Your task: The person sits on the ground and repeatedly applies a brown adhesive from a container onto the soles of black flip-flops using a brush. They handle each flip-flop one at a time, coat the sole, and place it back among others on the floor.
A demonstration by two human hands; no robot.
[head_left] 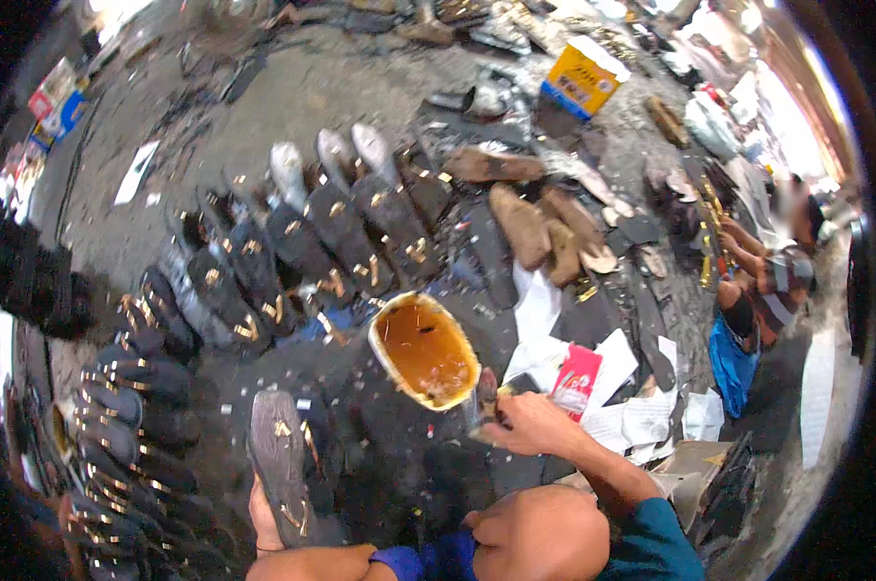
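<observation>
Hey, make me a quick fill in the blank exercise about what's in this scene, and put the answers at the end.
The dark sole is held in the person's ____ hand.
The open container holds liquid of an ____ colour.
The yellow box has a ____ band along its lower edge.
In the picture, the red packet lies to the ____ of the container.

Missing words: left; orange-brown; blue; right.

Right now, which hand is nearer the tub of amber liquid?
Right. The right hand, gripping a brush-like tool, is just off the lower right of the tub; the left hand is farther, below and left, holding a dark sole.
</observation>
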